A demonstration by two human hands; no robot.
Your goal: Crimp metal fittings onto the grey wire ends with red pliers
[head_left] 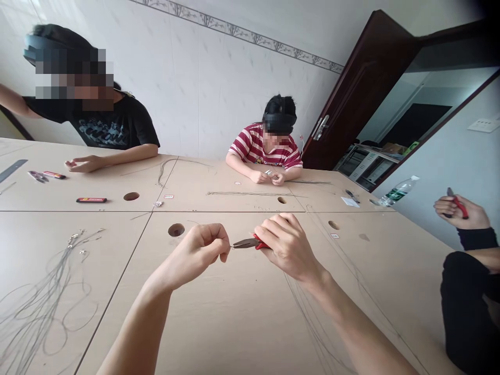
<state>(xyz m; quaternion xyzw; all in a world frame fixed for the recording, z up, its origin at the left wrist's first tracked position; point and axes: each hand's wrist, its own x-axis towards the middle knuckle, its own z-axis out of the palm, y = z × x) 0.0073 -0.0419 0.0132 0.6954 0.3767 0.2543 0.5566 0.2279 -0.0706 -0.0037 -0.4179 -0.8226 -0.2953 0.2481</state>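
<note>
My right hand is wrapped round the red handles of a pair of pliers, whose dark jaws point left. Closed in a pinch, my left hand is just left of the jaw tips. A tiny piece shows between the fingertips and the jaws; the rest of what the left fingers hold is hidden. Below my right hand, thin wires lie on the table. A bundle of grey cords with small metal ends is spread at the left.
The table has round holes and seams. Across it sit two people, one working with small parts. At the right, another person's hand holds pliers near a water bottle. Red-black cutters lie at the left.
</note>
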